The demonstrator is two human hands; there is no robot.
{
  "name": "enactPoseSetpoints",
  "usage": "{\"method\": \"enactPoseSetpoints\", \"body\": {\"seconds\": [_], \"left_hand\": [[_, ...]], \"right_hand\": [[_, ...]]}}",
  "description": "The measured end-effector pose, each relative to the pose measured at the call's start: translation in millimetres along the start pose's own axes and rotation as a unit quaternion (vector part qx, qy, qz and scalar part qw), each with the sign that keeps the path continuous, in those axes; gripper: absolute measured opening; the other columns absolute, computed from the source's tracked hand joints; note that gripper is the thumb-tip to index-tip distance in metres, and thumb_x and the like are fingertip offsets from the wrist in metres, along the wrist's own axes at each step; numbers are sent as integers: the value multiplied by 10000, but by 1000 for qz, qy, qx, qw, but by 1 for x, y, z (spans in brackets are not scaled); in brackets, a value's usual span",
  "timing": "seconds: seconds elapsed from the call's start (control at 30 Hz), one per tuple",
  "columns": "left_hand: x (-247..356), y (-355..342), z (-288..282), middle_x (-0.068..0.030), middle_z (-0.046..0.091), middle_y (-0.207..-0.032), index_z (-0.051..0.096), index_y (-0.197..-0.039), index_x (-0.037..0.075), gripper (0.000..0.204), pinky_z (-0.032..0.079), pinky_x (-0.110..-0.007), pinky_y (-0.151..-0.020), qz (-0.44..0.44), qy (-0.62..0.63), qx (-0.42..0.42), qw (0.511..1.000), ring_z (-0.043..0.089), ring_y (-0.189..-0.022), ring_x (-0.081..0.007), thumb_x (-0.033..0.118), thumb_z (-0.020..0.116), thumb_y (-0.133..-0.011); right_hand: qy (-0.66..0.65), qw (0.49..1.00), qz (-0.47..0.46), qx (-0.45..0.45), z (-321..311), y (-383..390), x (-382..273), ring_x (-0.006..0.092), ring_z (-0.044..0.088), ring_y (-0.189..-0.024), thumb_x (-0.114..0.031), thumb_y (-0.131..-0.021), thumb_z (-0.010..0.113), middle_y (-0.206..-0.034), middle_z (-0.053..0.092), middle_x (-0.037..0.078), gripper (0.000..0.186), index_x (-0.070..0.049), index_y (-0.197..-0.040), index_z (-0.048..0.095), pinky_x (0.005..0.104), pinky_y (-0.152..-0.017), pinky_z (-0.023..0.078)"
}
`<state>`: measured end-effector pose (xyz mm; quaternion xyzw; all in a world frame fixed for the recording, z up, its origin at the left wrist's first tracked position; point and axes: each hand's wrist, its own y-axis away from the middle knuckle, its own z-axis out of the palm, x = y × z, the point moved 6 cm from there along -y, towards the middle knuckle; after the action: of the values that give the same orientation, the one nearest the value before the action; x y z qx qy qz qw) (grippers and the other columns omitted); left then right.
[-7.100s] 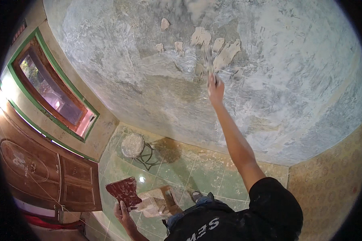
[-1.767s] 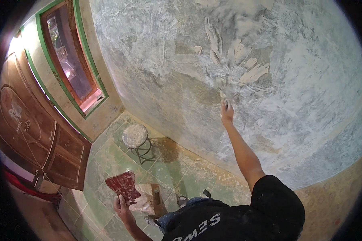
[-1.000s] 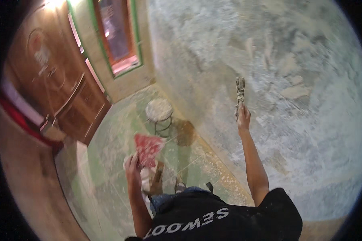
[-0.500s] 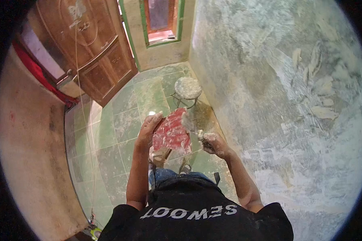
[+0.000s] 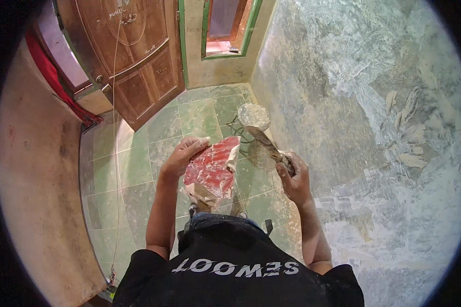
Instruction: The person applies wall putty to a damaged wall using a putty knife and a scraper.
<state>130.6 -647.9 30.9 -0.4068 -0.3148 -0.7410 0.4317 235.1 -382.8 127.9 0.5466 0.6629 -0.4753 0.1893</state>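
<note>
In front of my body my left hand (image 5: 183,154) grips a red board (image 5: 210,171) by its left edge, thumb on top. Whitish putty is smeared over the board, with thicker lumps along its right and lower edges. To the right, my right hand (image 5: 296,181) is wrapped round the handle of a putty knife (image 5: 264,140). Its blade points up and left, apart from the board, and looks coated with putty. White residue covers the fingers of my right hand.
A round putty-spattered stool (image 5: 254,115) stands ahead near the wall. Along the right runs a patchy grey-white wall (image 5: 338,117). A brown wooden door (image 5: 138,71), a red curtain (image 5: 48,66) and a hanging cord (image 5: 117,174) are at the left. Green tiles (image 5: 164,135) cover the floor.
The putty knife has come away from the board's right edge and swung to the right with my right hand. The board has shifted slightly left and down.
</note>
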Motion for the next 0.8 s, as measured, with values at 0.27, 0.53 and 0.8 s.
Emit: {"method": "enactPoseSetpoints", "body": {"seconds": [0.27, 0.53, 0.8], "left_hand": [[69, -19, -24, 89, 451, -570, 593, -657, 98, 405, 269, -229, -452, -5, -263, -211, 941, 364, -497, -31, 340, 574, -982], [8, -54, -63, -10, 672, -822, 706, -957, 22, 275, 474, -220, -658, -177, -115, -161, 964, 604, -710, -73, 283, 620, -937], [-113, -66, -106, -86, 680, -948, 645, -1044, 21, 270, 598, -392, -672, -345, -141, -91, 924, 673, -828, -207, 252, 581, -921]], "right_hand": [[-57, 968, 216, -115, 53, 23, 3, 77, 431, -590, -358, -970, 551, -617, 484, -25, 372, -6, -873, 618, 267, -524, 354], [50, 953, 266, -134, 96, 45, -8, 159, 485, -573, -343, -942, 576, -601, 547, 119, 384, 27, -985, 669, 345, -553, 407], [-28, 919, 369, -137, 138, 101, 50, 72, 449, -535, -380, -985, 513, -596, 482, -31, 395, -33, -919, 689, 249, -479, 341]]}}
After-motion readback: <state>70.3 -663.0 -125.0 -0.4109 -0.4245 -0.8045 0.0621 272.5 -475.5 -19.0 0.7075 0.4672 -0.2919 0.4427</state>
